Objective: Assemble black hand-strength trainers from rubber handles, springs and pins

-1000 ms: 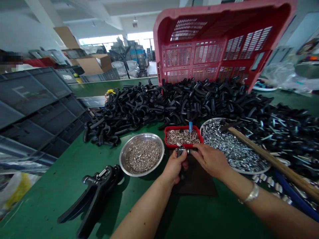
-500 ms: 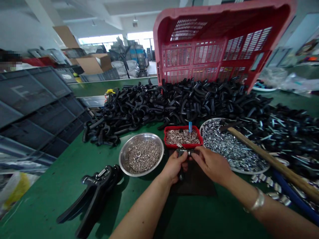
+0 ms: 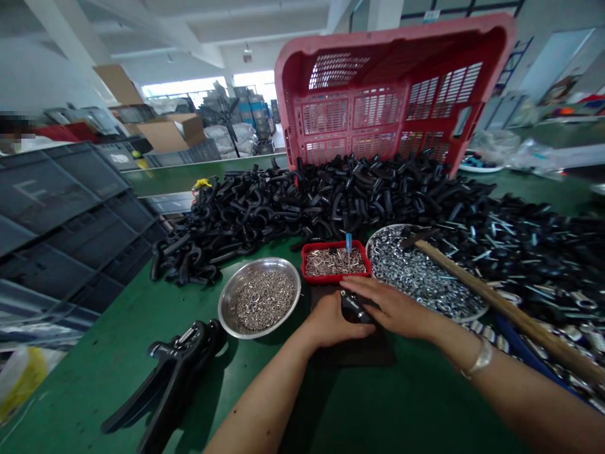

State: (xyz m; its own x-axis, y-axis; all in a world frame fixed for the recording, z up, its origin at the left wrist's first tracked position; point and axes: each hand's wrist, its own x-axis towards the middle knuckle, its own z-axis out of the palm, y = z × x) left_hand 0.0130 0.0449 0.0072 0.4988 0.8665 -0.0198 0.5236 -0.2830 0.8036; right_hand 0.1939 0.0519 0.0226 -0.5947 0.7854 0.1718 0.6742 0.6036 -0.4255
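Note:
My left hand (image 3: 326, 323) grips a small black handle part (image 3: 355, 307) with a metal piece along it, low over a dark mat (image 3: 352, 355). Its thumb and fingers curve round the part, hiding some of it. My right hand (image 3: 399, 308) reaches across from the other side, fingers stretched out over the part and its thumb close to it; whether it touches is unclear. Just beyond stands a red tray (image 3: 326, 278) of metal pins, with a blue-handled screwdriver (image 3: 348, 243) upright in it. A steel bowl (image 3: 225, 308) of small metal pieces is on the left.
Black handles (image 3: 331, 189) are heaped across the back before a tipped red crate (image 3: 283, 101). A wooden-handled hammer (image 3: 477, 284) lies over a round tray of metal pieces (image 3: 401, 271). Assembled black clamps (image 3: 174, 372) lie front left, beside grey crates (image 3: 57, 202). A person is partly visible far left.
The black part has turned and come down towards the mat. My right hand has let go of its pinch and straightened its fingers. The camera view has shifted slightly.

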